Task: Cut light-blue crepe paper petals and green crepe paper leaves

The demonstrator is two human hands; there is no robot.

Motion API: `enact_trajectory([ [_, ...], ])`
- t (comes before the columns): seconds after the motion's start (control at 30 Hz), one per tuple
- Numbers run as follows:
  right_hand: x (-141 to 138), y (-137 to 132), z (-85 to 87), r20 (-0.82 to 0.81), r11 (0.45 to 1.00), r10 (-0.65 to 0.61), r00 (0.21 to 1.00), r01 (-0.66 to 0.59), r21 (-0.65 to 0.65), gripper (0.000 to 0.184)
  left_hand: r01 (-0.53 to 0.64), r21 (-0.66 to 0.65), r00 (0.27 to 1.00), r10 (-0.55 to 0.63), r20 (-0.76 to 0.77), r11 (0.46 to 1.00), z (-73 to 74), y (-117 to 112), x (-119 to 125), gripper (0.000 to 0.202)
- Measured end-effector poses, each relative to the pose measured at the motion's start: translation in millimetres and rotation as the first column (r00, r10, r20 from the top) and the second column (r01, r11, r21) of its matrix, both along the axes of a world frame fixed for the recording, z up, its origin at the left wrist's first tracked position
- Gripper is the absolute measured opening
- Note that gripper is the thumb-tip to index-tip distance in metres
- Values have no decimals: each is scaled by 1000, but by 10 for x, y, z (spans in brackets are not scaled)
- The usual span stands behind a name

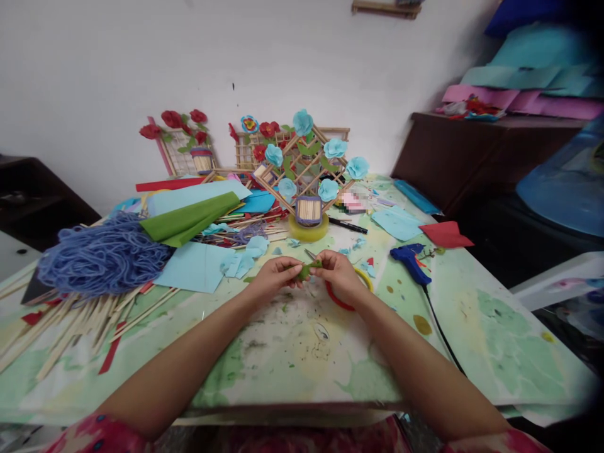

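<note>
Between both hands, above the middle of the table, is a small piece of green paper (307,270). My left hand (279,275) pinches its left end, and my right hand (340,274) pinches the right end. Under my right hand lie scissors (365,277) with red and yellow handles, their blade tip showing above the fingers. Just beyond my hands stands a stick lattice (306,167) with light blue paper flowers (335,148), green paper leaves and a small stick pot (309,210). It rests by a roll of yellowish tape (308,229).
A blue glue gun (411,263) with a black cord lies at right. Blue yarn (106,255), wooden sticks (80,324) and folded green paper (193,217) crowd the left. A black marker (348,225), red paper (446,234) and paper scraps lie around. Red-flowered lattices (182,141) lean against the wall.
</note>
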State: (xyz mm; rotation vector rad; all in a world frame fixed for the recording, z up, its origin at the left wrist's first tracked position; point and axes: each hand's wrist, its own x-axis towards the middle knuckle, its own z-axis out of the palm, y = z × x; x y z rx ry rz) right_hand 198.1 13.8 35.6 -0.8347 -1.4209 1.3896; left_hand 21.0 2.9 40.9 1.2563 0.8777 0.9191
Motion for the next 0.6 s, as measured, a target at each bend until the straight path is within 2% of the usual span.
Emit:
enact_trajectory([
  [0.1,7,32,-21,-76,995,-100,992,98,-34,24,-118,-35,993,118,-18,992,-19,34,-14,32],
  [0.17,19,47,-23,-106,990,-133,985,128,-56,26,-213,-9,974,211,-87,977,-47,82,-47,35],
  [0.2,25,52,-21,-115,989,-138,984,131,-66,27,-250,39,957,253,-141,967,-61,110,-70,37],
  [0.27,31,50,-11,-124,989,-129,984,119,-84,29,-303,220,894,356,-271,927,-79,156,-113,44],
  [0.33,26,36,2,-125,991,-108,986,97,-97,31,-306,437,804,475,-358,846,-70,167,-134,53],
  [0.37,19,24,8,-122,991,-95,988,82,-102,32,-279,503,781,498,-377,818,-56,157,-132,54],
  [0.4,10,12,14,-118,992,-80,990,67,-105,33,-236,521,791,474,-387,820,-37,135,-119,51],
  [0.43,-1,-2,20,-113,993,-65,991,53,-107,33,-188,498,828,409,-383,847,-16,106,-98,47],
  [0.53,-35,-34,31,-90,994,-39,995,30,-108,32,-51,313,948,144,-283,948,30,5,-12,36],
  [0.6,-46,-40,31,-70,994,-52,996,44,-100,31,-24,204,972,71,-225,979,35,-43,35,28],
])
